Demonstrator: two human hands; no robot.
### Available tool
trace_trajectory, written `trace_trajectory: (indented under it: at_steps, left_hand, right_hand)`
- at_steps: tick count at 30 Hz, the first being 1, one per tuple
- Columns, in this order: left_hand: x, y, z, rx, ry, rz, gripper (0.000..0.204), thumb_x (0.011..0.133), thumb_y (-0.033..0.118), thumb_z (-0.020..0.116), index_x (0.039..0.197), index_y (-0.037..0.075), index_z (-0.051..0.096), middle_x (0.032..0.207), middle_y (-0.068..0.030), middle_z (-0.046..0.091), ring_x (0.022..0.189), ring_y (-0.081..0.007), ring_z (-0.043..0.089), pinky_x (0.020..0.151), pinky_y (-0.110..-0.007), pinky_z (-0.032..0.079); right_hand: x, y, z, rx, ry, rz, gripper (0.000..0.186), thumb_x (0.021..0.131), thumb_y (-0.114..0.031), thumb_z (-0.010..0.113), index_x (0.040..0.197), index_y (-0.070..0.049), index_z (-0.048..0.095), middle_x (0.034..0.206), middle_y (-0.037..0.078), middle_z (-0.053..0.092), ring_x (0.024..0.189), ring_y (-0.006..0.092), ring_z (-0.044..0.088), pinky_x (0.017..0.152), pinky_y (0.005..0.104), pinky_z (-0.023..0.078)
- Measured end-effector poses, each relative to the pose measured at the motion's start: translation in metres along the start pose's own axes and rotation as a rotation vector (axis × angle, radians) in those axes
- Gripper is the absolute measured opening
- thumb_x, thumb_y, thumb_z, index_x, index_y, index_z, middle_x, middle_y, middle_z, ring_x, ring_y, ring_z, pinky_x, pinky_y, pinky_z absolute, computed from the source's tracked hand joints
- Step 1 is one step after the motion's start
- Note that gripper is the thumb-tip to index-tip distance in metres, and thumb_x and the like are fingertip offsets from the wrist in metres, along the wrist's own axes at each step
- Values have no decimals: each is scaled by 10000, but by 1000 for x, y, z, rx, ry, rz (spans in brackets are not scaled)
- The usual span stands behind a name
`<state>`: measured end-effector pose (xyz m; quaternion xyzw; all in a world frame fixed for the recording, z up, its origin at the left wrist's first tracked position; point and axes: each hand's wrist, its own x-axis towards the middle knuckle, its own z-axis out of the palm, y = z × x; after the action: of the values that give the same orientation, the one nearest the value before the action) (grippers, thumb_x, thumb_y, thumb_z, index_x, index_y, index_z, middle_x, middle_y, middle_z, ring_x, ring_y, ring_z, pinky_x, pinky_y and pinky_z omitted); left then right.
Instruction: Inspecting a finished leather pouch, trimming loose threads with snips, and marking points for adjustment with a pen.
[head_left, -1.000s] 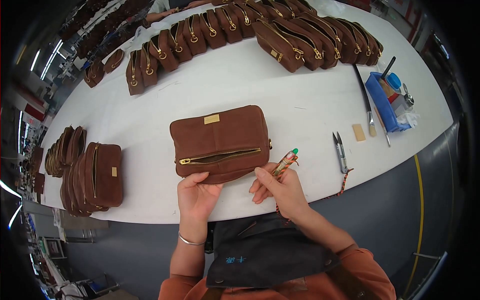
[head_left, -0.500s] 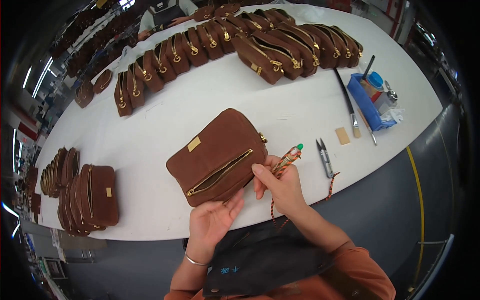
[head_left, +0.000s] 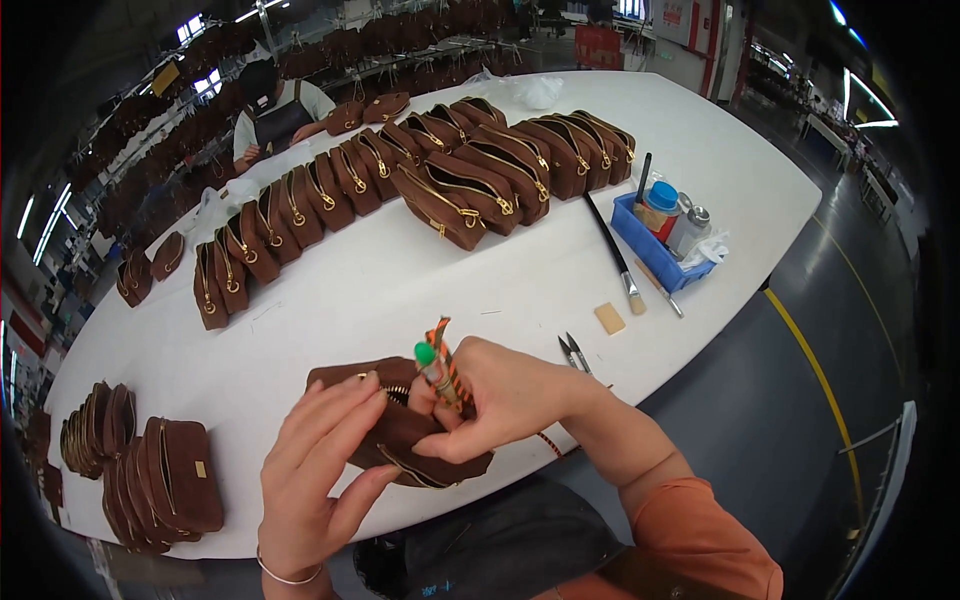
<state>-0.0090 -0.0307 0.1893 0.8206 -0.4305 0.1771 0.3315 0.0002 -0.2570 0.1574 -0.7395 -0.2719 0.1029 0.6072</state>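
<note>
A brown zippered pouch (head_left: pixel 402 428) sits on the white table (head_left: pixel 510 325) in front of me, partly covered by both my hands. My left hand (head_left: pixel 325 455) lies along its left side, fingers stretched out and thumb apart, fingertips at the gold zipper. Over the pouch's right part, my right hand (head_left: pixel 510 400) is closed around a green-tipped, pen-like tool (head_left: pixel 436 374) with an orange and black cord. The right thumb and fingers also press at the pouch by the zipper opening; what they pinch there is hidden.
Brown pouches (head_left: pixel 320 190) stand in a long row across the table, with another stack (head_left: pixel 185 480) at the left. To the right are a blue tray (head_left: pixel 640 235) of bottles, a brush (head_left: pixel 620 255), a tan block (head_left: pixel 609 318) and thread snips (head_left: pixel 574 352). A person (head_left: pixel 280 115) sits beyond.
The pouch has turned and tipped up, its flat front panel no longer facing me. My left hand has moved up from its lower edge to its left side; my right has moved over its top.
</note>
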Motion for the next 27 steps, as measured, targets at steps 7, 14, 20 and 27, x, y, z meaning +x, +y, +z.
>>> trace_trajectory:
  at_steps: [7,14,20,27]
  left_hand:
    - [6,-7,-8,149,-123,16,369,707,105,785,1053,43,671,1101,-78,629,946,-274,542,793,-366,475]
    - [6,-29,-10,277,-27,12,194,761,52,731,906,14,609,1031,-104,575,918,-288,517,772,-368,453]
    - [-29,-52,-25,2,301,-382,144,928,84,581,824,2,524,912,-62,523,773,-136,437,705,-241,363]
    - [-76,-65,36,-536,369,-791,229,1006,187,521,868,8,555,801,27,523,765,-57,421,707,-207,373]
  right_hand:
    - [14,-12,0,-226,-71,-76,309,728,-243,687,680,36,565,552,133,561,483,259,535,522,344,443]
    - [17,-7,7,-346,317,-133,241,845,-210,719,946,-3,650,549,44,506,515,148,490,537,261,400]
    - [-21,-2,8,203,480,-249,252,999,-150,512,1206,-8,497,808,-19,501,672,21,451,585,222,394]
    - [-4,14,51,611,213,-145,205,986,-41,479,1183,9,450,935,118,599,760,121,585,693,261,513]
